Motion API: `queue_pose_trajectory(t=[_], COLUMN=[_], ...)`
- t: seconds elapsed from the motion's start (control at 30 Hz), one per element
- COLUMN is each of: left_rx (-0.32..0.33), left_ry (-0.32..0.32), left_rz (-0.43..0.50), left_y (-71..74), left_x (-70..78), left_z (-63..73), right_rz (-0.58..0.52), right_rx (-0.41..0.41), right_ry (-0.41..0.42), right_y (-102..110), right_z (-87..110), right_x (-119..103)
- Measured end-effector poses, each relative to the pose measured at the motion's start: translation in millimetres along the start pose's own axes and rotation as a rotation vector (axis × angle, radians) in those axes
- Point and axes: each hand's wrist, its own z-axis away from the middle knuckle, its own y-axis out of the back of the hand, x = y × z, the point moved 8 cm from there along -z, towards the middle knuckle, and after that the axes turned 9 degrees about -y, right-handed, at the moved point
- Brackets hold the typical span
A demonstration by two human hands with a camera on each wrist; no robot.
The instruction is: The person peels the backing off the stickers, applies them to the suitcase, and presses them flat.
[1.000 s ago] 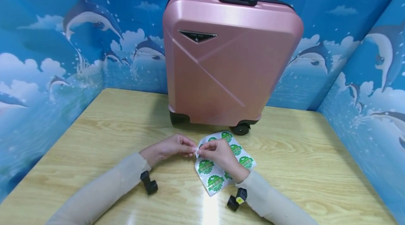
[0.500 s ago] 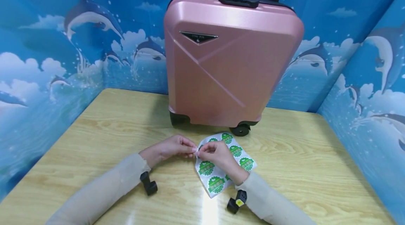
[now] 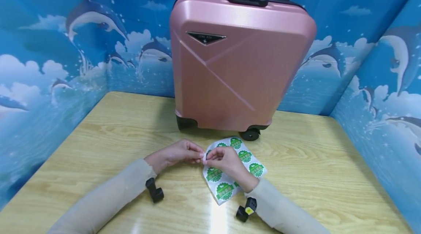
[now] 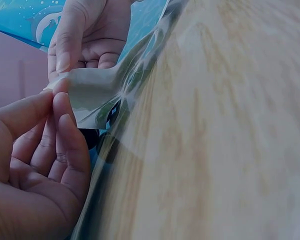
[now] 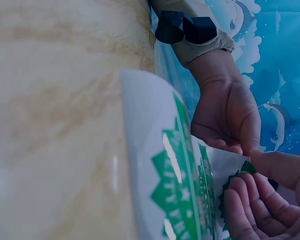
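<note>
A white sticker sheet (image 3: 224, 191) printed with green scalloped badges lies on the table in front of the suitcase, its left edge lifted. My left hand (image 3: 184, 152) pinches that raised edge between thumb and fingertips. Right beside it, my right hand (image 3: 228, 162) pinches the same edge, its wrist over the sheet. The left wrist view shows the pale underside of the sheet (image 4: 95, 90) bent up at the fingertips of the left hand (image 4: 40, 150). From the right wrist, green badges (image 5: 172, 175) show on the curved sheet, and the right hand's fingers (image 5: 260, 205) curl at its edge.
A pink hard-shell suitcase (image 3: 236, 76) with a black handle stands upright on the wooden table (image 3: 125, 131), just behind the sheet. Blue dolphin-print curtains (image 3: 138, 18) enclose the back and sides. Small black cameras (image 3: 154, 190) sit on both wrists.
Both hands stay at the sheet's left edge with only slight fingertip movement; the right fingertips have shifted a little along the raised edge. The suitcase has not moved.
</note>
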Motion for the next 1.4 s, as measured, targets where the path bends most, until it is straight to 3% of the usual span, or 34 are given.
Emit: queue_pose_trajectory(t=[0.1,0.27,0.77,1.07,1.4], left_rx=[-0.003,-0.007,-0.006,0.0,0.025], left_ry=[0.001,-0.005,-0.005,0.01,0.027], left_rz=[0.004,0.019,0.017,-0.008,-0.041], left_y=[0.1,0.9,1.6,4.0,14.5], left_x=[-0.8,-1.3,2.9,6.0,5.7], left_z=[0.7,1.3,1.4,2.2,4.0], right_rz=[0.006,0.011,0.028,-0.083,-0.083], right_rx=[0.001,0.0,0.018,0.031,0.075], right_ry=[0.002,0.009,0.027,0.016,-0.029], right_y=[-1,-2,3,11,21], right_z=[1.1,-11.3,-5.5,-3.1,-1.1], right_x=[-1,22,21,25,32])
